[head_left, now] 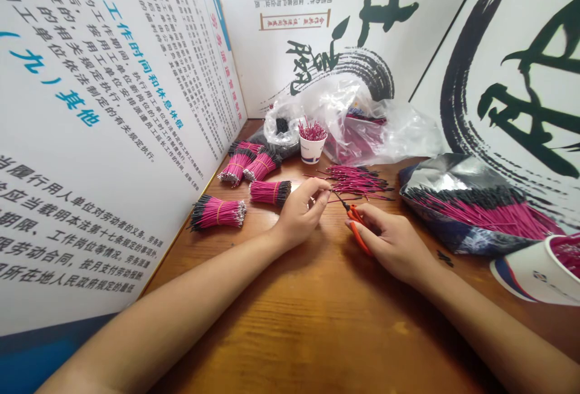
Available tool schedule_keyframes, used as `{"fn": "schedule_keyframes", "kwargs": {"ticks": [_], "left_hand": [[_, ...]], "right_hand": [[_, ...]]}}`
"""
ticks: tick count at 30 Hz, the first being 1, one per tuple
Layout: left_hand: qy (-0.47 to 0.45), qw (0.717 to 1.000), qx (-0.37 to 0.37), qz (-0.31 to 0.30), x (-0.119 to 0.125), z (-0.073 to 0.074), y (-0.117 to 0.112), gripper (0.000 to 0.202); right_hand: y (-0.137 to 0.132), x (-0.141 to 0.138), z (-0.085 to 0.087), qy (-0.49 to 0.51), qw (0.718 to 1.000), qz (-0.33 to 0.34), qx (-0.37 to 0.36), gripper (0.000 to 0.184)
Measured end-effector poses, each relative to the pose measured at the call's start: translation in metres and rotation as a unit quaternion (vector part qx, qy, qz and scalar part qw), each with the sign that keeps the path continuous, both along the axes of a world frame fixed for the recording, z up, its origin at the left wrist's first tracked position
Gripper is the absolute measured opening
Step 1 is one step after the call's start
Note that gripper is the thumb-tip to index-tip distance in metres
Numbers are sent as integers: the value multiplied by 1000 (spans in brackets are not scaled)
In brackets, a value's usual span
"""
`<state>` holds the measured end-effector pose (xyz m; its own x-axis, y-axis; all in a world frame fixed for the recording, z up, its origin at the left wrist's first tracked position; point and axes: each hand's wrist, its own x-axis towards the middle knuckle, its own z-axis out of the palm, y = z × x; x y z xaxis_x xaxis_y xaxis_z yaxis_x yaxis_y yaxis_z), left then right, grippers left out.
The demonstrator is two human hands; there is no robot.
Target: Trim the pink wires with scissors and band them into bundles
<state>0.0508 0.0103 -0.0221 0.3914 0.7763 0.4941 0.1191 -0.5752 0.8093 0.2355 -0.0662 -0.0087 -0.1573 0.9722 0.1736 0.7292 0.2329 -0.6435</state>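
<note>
Left hand (pixel 301 216) narrow, pinching a pink wire (pixel 338 199) | right hand (pixel 390 246) gripping orange-handled snips (pixel 357 231) | loose pink wires (pixel 357 181) just beyond, on wooden worktop (pixel 281 321) | banded wire bundles (pixel 218 213) further left

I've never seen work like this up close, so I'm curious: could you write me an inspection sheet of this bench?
surface: wooden tabletop, grain showing.
job's things: orange-handled scissors; loose pink wires with black ends; banded wire bundles.
clutter: clear plastic bag behind a paper cup of wires; foil bag packed with wires; second paper cup at the right edge; small dark scrap.
hands: right hand grips the orange-handled scissors; left hand has its fingertips near their tips, beside the loose pink wires.
cables: nothing seen besides the wires.
surroundings: printed Chinese notice board at left; brush-calligraphy panel at right.
</note>
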Motion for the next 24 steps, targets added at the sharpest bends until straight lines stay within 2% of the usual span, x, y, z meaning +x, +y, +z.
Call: {"fn": "schedule_keyframes", "kwargs": {"ticks": [24], "left_hand": [[3,1000,-9,2,0,2,-1,13]], "right_hand": [[-1,-1,2,-20,1000,-9,10,23]]}}
